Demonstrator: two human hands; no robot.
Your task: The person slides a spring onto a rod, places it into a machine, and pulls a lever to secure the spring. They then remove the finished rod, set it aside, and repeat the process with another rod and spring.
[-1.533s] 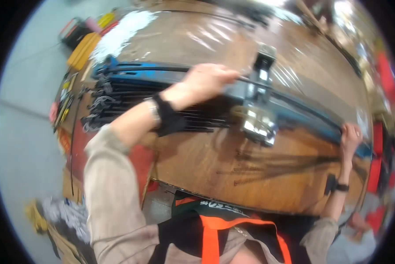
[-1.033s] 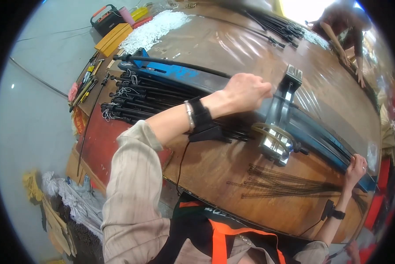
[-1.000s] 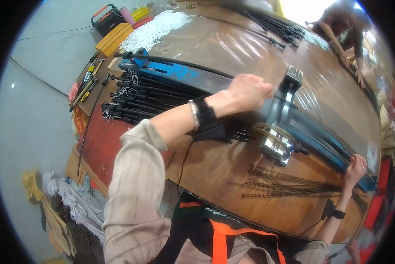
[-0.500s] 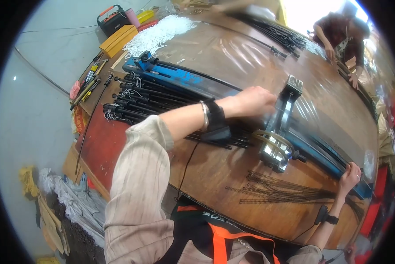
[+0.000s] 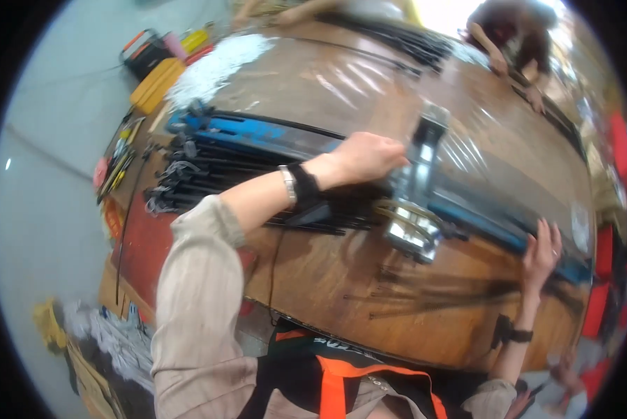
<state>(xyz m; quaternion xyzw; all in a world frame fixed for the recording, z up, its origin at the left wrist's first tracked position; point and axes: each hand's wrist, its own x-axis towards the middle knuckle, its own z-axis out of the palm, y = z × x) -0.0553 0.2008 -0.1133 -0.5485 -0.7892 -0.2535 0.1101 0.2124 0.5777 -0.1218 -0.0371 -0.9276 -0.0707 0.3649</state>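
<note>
My left hand point(image 5: 369, 159) is closed at the middle of the table, where a thin black rod point(image 5: 292, 124) leads into it; the fingertips are hidden. The rod lies along a long blue metal rail point(image 5: 257, 131), with a blue clamp block point(image 5: 200, 112) at its far left end. Just right of this hand stands a shiny metal fixture point(image 5: 414, 227) across the rail, with a looped hose point(image 5: 404, 211) on it. My right hand point(image 5: 542, 257) is open, fingers stretched upward, over the rail's right end. Long thin springs point(image 5: 432, 288) lie in front of the fixture, blurred.
Bundled black rods point(image 5: 209, 164) with white cords lie left of the fixture. White small parts point(image 5: 219, 66) are heaped at the far left, beside a yellow box point(image 5: 156, 85). Hand tools point(image 5: 120, 150) lie on the left edge. A co-worker point(image 5: 512, 42) works across the table; another person's arms show at the top.
The whole view has shifted, so the scene sits further left. My right hand's fingers have straightened at the rail's end. My left hand stays closed beside the fixture.
</note>
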